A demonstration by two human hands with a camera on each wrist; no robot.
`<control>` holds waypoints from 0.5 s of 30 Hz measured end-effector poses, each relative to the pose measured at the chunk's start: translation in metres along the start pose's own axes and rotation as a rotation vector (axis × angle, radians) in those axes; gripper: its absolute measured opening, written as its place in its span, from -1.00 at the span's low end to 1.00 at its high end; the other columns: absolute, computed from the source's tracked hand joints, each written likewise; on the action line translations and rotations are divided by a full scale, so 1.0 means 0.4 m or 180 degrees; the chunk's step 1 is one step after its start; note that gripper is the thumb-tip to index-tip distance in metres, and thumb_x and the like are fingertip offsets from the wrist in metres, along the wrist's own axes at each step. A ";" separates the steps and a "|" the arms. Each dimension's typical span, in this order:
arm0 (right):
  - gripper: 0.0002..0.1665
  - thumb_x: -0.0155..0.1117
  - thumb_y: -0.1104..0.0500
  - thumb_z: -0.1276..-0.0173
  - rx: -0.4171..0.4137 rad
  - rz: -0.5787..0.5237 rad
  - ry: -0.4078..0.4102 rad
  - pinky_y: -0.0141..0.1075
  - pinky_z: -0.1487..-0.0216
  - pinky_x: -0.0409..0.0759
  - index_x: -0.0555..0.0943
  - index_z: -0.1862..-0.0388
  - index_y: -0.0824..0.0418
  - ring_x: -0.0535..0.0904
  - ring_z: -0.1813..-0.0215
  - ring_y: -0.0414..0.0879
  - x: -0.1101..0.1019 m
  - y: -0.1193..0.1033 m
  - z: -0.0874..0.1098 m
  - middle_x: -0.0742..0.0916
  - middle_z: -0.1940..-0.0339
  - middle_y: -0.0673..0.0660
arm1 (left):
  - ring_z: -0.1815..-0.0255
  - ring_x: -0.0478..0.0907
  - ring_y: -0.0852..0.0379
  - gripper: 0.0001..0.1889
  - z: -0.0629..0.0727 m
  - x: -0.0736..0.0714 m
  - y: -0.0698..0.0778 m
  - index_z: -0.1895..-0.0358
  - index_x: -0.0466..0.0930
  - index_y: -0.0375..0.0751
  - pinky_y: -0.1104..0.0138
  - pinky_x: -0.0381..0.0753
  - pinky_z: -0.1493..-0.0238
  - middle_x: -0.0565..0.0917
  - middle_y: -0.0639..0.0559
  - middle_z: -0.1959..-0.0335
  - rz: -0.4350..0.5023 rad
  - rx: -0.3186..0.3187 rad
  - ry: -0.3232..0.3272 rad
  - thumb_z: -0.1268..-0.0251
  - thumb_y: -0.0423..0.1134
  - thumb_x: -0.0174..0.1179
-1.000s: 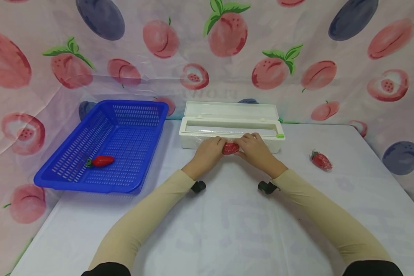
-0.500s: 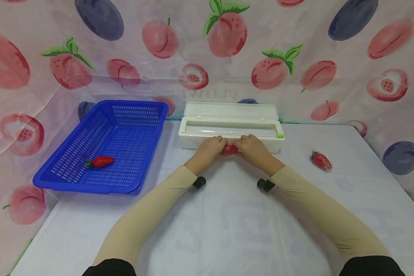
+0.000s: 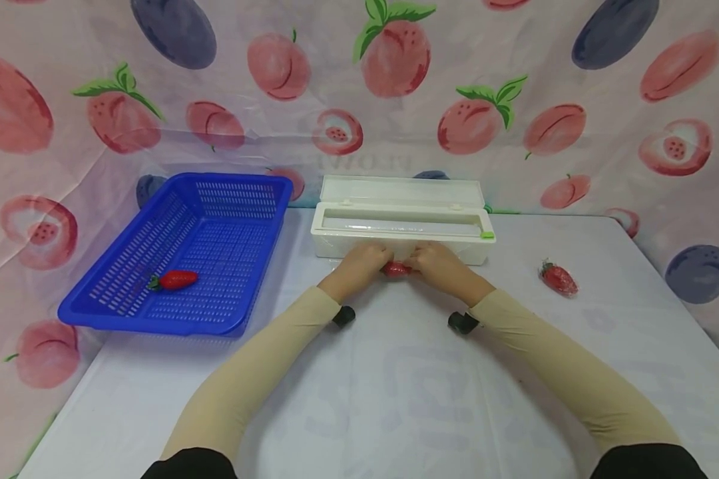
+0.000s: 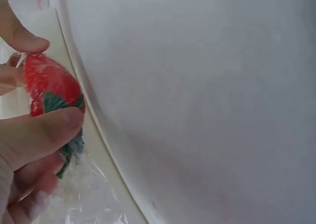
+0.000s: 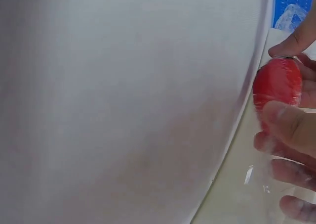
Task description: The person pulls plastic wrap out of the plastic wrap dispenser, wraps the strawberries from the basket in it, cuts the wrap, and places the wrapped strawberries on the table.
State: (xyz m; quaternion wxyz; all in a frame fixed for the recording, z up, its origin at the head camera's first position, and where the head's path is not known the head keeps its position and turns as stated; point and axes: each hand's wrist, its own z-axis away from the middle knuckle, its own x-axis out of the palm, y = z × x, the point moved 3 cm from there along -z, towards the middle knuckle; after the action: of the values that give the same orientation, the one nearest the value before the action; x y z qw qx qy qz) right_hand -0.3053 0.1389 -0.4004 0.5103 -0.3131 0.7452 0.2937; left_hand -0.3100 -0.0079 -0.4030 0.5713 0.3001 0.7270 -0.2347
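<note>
A person's left hand (image 3: 362, 266) is pinching a strawberry (image 3: 395, 269) at its leafy end while the right hand (image 3: 443, 267) is pinching the tip, the fruit sitting between. Drawing the clear film (image 4: 94, 194) snug with light pressure would likely be smoothing creases. A white-covered table (image 3: 395, 386) is spreading below; beyond the hands, fruit-printed cloth (image 3: 395, 126) is hanging.

The held strawberry (image 4: 53, 80) is red and green, the basket (image 3: 234, 233) blue, the backdrop (image 3: 395, 123) fruit-patterned.
</note>
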 end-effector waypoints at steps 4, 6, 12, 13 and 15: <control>-0.84 0.43 0.28 -0.04 0.0023 0.0008 -0.0130 -0.17 0.17 0.53 0.74 0.33 0.24 0.59 0.33 -0.02 0.002 0.000 0.001 0.73 0.49 0.12 | 0.31 0.61 0.06 -0.89 -0.003 0.001 0.000 0.30 0.63 -0.22 0.27 0.57 0.23 0.69 -0.01 0.38 0.0006 0.0033 -0.0059 -0.19 -0.46 0.14; -0.82 0.44 0.29 -0.03 0.0056 -0.0028 -0.0154 -0.16 0.14 0.53 0.73 0.32 0.24 0.59 0.31 -0.02 0.001 -0.001 0.000 0.73 0.47 0.12 | 0.32 0.61 0.06 -0.89 -0.004 0.002 -0.002 0.31 0.62 -0.23 0.26 0.57 0.23 0.68 -0.02 0.40 0.0023 0.0061 -0.0064 -0.18 -0.46 0.14; -0.82 0.44 0.29 -0.03 0.0067 0.0017 -0.0198 -0.13 0.03 0.52 0.67 0.34 0.23 0.60 0.25 0.00 -0.002 -0.004 0.005 0.73 0.40 0.11 | 0.22 0.59 0.05 -0.82 0.009 0.004 -0.010 0.19 0.60 -0.22 0.26 0.54 0.11 0.66 -0.02 0.29 0.0224 0.0033 -0.0159 -0.11 -0.36 0.28; -0.81 0.44 0.27 -0.03 0.0071 0.0039 -0.0216 -0.13 0.01 0.52 0.67 0.32 0.22 0.60 0.23 0.01 -0.004 -0.005 0.008 0.73 0.38 0.12 | 0.20 0.59 0.04 -0.78 0.013 0.004 -0.010 0.15 0.59 -0.21 0.25 0.54 0.08 0.66 -0.02 0.26 0.0238 0.0031 -0.0175 -0.10 -0.31 0.30; -0.74 0.46 0.20 -0.04 0.0070 0.0048 -0.0251 -0.11 -0.04 0.51 0.67 0.26 0.22 0.61 0.18 0.02 -0.005 -0.008 0.017 0.73 0.34 0.12 | 0.15 0.58 0.03 -0.68 0.024 0.005 -0.007 0.09 0.58 -0.21 0.24 0.53 0.02 0.65 -0.04 0.21 0.0266 0.0041 -0.0201 -0.07 -0.24 0.35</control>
State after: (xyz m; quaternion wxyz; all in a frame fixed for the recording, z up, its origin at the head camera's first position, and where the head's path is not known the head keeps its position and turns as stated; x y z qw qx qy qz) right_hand -0.2983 0.1422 -0.4011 0.5404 -0.2900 0.7301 0.3013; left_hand -0.3057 -0.0161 -0.4071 0.6013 0.3263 0.6939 -0.2246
